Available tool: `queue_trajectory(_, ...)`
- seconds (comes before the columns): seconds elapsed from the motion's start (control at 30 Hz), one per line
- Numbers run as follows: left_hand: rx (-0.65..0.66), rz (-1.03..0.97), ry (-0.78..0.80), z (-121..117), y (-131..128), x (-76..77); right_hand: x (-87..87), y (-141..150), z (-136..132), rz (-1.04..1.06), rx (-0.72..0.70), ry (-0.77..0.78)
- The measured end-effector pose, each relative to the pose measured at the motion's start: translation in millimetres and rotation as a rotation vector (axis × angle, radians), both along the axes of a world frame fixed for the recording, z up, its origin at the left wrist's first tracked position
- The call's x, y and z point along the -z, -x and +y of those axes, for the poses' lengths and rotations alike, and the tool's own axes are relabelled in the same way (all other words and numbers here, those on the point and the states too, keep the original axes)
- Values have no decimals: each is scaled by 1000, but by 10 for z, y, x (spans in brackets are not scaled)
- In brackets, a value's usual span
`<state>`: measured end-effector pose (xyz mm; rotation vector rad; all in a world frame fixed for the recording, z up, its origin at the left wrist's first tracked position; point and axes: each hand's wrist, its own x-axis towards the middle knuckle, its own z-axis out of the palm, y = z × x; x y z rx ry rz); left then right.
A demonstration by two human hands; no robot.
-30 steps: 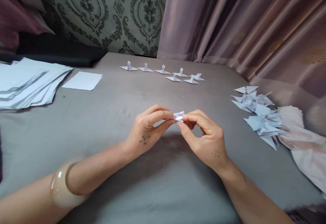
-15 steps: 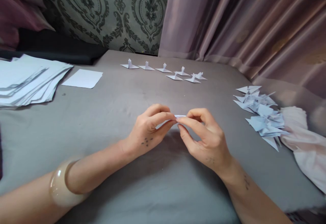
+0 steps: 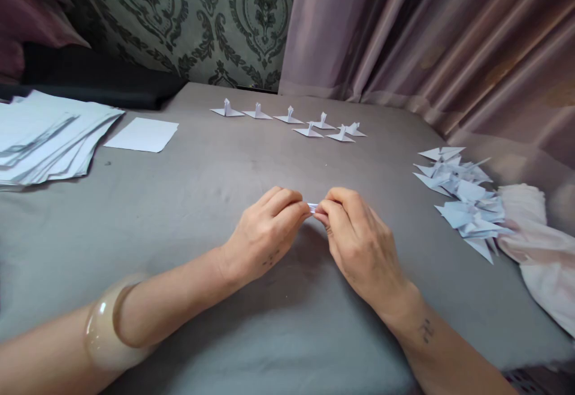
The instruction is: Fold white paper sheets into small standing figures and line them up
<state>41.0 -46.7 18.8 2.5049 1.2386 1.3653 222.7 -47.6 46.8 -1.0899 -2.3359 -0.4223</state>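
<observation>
Between my two hands is a small piece of folded white paper, mostly covered by my fingers. My left hand pinches its left end between thumb and fingers. On the other end, my right hand is closed with thumb and index finger pressed together. Both hands are just above the grey cloth in the middle of the table. How the paper is folded cannot be made out. Beyond the hands stand several folded paper figures with spread flat wings and upright middles.
A pile of folded paper birds lies at the right beside a pale pink cloth. On the left are a stack of white sheets and a single square sheet. Black fabric and a curtain border the grey-covered table.
My right thumb and fingers have closed from a looser hold into a tight pinch on the paper. My left fingers have curled in, and less of the paper shows.
</observation>
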Motion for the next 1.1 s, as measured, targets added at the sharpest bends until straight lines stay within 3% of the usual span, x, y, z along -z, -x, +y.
queue_trajectory(0.1, -37, -214, 184, 44, 25, -27, 3, -28, 36, 159, 60, 63)
queue_trajectory(0.27, 85, -753, 724, 88, 8, -65, 13, 27, 20, 611, -26, 246)
queue_trajectory(0.4, 175, -912, 876, 53, -49, -49, 28, 108, -35, 740, -51, 324)
queue_trajectory(0.67, 274, -967, 916, -11, -113, -72, 46, 118, -57, 824, -94, 435)
queue_trajectory(0.97, 198, -830, 760, -31, -80, -104, 28, 132, -73, 838, -117, 448)
queue_trajectory(1.1, 226, -773, 717, -30, -67, -96, 30, 132, -71, 850, -130, 464)
